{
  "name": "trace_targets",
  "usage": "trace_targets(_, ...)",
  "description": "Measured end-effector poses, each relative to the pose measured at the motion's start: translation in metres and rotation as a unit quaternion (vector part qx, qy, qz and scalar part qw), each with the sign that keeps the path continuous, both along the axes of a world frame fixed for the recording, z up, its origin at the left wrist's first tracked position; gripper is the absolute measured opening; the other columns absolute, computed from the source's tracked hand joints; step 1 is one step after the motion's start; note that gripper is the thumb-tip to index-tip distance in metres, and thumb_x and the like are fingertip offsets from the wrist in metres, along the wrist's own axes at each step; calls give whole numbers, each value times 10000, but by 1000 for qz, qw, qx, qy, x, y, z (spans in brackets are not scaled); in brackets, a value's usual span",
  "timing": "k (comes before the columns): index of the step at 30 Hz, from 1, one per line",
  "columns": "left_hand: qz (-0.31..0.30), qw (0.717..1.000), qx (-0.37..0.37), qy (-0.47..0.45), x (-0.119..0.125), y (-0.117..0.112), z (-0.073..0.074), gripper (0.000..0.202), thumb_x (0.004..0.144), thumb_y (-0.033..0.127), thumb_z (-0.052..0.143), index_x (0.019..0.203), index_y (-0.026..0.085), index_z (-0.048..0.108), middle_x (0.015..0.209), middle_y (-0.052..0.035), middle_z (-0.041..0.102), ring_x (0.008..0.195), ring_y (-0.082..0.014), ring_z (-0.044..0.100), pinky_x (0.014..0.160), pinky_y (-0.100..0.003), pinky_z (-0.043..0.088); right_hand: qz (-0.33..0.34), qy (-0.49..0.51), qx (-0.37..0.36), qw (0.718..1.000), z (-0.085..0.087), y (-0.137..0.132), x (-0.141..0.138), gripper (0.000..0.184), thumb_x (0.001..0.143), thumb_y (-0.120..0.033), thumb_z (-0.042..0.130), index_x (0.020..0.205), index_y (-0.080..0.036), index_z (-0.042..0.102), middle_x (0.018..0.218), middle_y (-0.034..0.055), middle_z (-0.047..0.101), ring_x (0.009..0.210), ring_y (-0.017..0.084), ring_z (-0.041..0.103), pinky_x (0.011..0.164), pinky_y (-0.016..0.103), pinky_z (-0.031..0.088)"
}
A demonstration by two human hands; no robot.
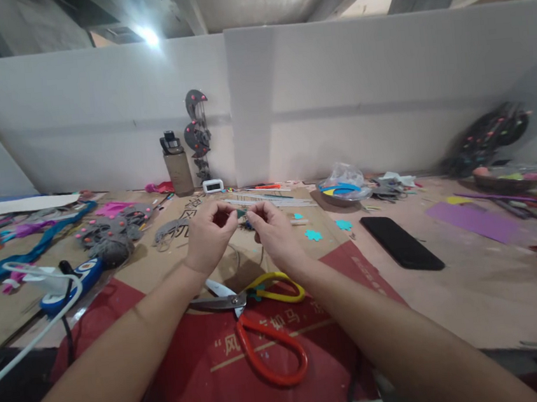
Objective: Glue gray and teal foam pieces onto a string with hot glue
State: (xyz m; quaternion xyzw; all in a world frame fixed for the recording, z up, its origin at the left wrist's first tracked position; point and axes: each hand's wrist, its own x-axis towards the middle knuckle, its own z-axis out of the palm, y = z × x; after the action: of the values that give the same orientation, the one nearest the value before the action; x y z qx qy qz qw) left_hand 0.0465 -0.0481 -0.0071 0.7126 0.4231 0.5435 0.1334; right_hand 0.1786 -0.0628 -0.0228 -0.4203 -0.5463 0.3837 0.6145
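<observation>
Cardboard [160, 263] covers the table [474, 288] before you, tan at the back and red near your body, with its near edge running under your forearms. Your left hand [209, 236] and right hand [274, 229] are raised over its middle with fingertips nearly meeting. Both are pinched on a small dark teal piece [242, 213] held between them, too small to tell its shape.

Just below your wrists lie red scissors [269, 348] and yellow scissors [277, 287], crossing each other with blades pointing left. Two teal cutouts [314, 235] sit just right of your right hand. Beyond your fingers, pale strips [268, 201] lie along the cardboard's far edge, and a bottle [178, 166] stands against the white wall [334, 92].

On your left, a power strip [72, 279] and its white cable lie near your left forearm, with felt scraps behind, so that side is crowded. On your right, a black phone [401, 242] lies just off the cardboard's edge. Past it the table is bare up to a purple sheet [475, 221], and toward the near right edge as well
</observation>
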Motion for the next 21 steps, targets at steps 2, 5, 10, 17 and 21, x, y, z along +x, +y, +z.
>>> trace_targets(2,-18,999,-35,-33,0,0,1,116,743,282,574,774,180,620,717,-12,622,626,-117,534,604,-236,415,-15,-20,12,1000,3,-2,0,172,776,-368,523,780,-197,503,658,-49,471,526,72,386,511,211,356)
trace_targets(5,-38,995,-60,-66,1,-1,3,119,731,281,582,767,173,617,715,-11,622,621,-112,536,598,-230,418,-27,-36,16,999,6,-5,0,176,774,-369,534,769,-193,521,650,-43,480,537,80,390,523,219,353)
trace_targets(10,-53,992,-80,-86,3,-4,3,125,715,290,600,754,173,620,677,-2,606,601,-108,526,589,-227,413,-55,-58,19,997,9,-7,0,212,759,-390,552,741,-179,544,630,-30,488,564,94,400,526,225,340)
trace_targets(17,-84,989,-81,-95,4,-2,0,152,744,302,586,820,177,624,744,-14,619,647,-117,553,627,-237,445,-67,-67,31,995,9,-7,1,234,761,-401,559,714,-171,551,628,-26,495,590,97,410,547,227,331)
trace_targets(21,-82,988,-84,-97,4,-2,-1,166,738,304,598,836,178,644,766,-24,636,656,-123,565,636,-242,457,-71,-72,28,994,9,-7,2,236,755,-402,565,701,-172,555,620,-27,493,584,97,406,546,227,331)
